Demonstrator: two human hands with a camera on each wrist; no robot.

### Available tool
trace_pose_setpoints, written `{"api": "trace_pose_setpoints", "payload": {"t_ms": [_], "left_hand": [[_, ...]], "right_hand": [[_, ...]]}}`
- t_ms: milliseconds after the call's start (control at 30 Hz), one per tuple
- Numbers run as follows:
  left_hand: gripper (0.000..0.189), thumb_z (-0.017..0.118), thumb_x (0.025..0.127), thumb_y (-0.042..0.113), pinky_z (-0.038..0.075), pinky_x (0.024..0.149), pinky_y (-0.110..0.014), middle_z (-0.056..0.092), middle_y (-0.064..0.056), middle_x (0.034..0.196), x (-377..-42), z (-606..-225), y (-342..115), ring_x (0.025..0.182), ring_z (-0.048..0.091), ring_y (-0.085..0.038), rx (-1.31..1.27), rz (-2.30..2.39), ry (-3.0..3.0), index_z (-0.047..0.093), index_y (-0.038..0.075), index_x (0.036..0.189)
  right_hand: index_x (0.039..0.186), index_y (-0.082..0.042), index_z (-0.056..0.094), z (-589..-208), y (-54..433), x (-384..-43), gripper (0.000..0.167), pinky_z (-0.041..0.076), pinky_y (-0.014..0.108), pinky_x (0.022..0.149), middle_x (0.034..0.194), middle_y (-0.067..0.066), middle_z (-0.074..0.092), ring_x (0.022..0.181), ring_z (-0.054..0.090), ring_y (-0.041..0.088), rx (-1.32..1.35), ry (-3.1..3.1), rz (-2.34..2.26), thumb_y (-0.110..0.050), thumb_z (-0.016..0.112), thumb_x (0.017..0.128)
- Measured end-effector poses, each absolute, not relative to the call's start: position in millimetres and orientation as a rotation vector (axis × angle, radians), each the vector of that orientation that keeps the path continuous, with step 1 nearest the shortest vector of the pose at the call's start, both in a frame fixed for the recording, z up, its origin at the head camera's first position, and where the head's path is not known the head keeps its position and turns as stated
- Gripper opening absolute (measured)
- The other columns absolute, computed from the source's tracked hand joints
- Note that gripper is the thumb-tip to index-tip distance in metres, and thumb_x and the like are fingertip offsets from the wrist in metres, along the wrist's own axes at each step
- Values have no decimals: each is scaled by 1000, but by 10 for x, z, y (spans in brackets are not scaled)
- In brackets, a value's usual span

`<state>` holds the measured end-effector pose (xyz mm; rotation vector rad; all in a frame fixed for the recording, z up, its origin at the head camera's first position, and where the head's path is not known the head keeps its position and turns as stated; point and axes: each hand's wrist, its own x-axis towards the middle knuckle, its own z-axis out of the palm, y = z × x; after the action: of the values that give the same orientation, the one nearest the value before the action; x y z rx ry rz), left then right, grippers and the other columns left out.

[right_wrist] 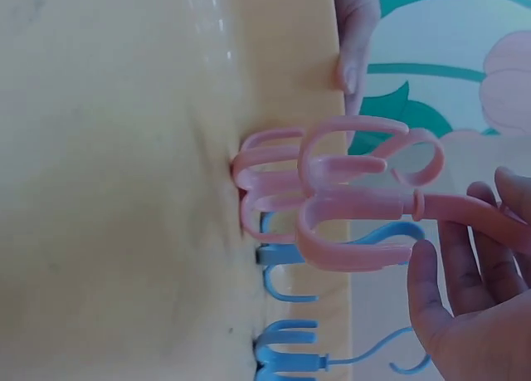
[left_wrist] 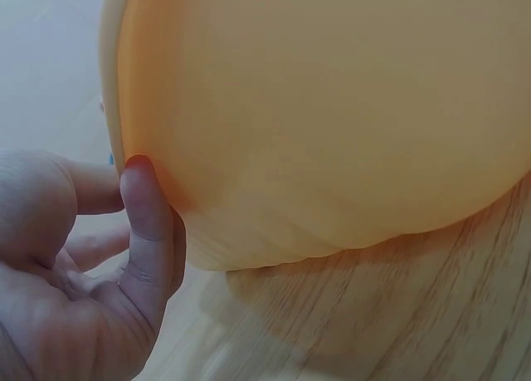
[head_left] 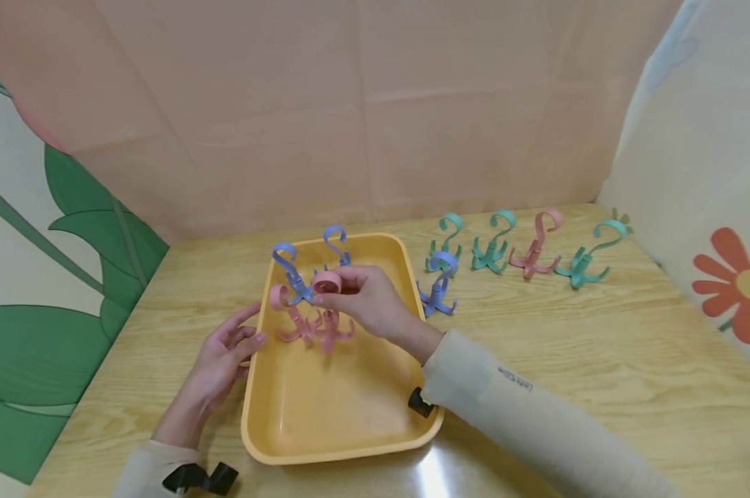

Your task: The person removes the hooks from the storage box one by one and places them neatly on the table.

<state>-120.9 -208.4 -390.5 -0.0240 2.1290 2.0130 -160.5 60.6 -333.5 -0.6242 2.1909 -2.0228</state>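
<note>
My right hand holds a pink multi-prong hook hanger by its curved top, over the far half of a yellow plastic tray. Its prongs point down, close to a second pink hook hanger that stands in the tray. Two blue hook hangers, one at the left and one farther back, are in the tray too. At the tray's left side, my left hand pinches the rim between thumb and fingers, as the left wrist view shows.
Right of the tray, a blue hook hanger stands on the wooden table. Beyond it are three teal hook hangers, among them one at the far right, and a pink one. A pinkish sheet hangs behind.
</note>
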Motion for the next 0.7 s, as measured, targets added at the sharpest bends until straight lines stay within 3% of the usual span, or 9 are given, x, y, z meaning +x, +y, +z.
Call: {"api": "trace_pose_setpoints", "payload": {"t_ms": [100,500,700], "left_hand": [[62,62,101,10,62,67,-40,58,-16,111,-1200,-3894,-2088,89,70,-25,-22,2021,2120,35,12,156],[64,62,101,9,62,65,-37,57,-16,111,-1198,-3865,-2047,86,70,-24,-4,2008,2122,32,11,157],[63,61,101,10,61,63,-37,57,-16,110,-1197,-3852,-2066,83,71,-23,-7,1979,2150,33,12,157]], "right_hand": [[105,0,75,-3285,606,-1581,20,58,53,77,90,7,73,78,68,16,-656,2197,-2012,-5,79,86],[107,-1,76,-3060,721,-1495,21,57,27,71,89,6,74,79,68,15,-690,2218,-2004,-4,78,87],[106,0,75,-2940,818,-1427,18,56,27,72,93,7,74,82,70,19,-716,2173,-2009,-5,77,89]]}}
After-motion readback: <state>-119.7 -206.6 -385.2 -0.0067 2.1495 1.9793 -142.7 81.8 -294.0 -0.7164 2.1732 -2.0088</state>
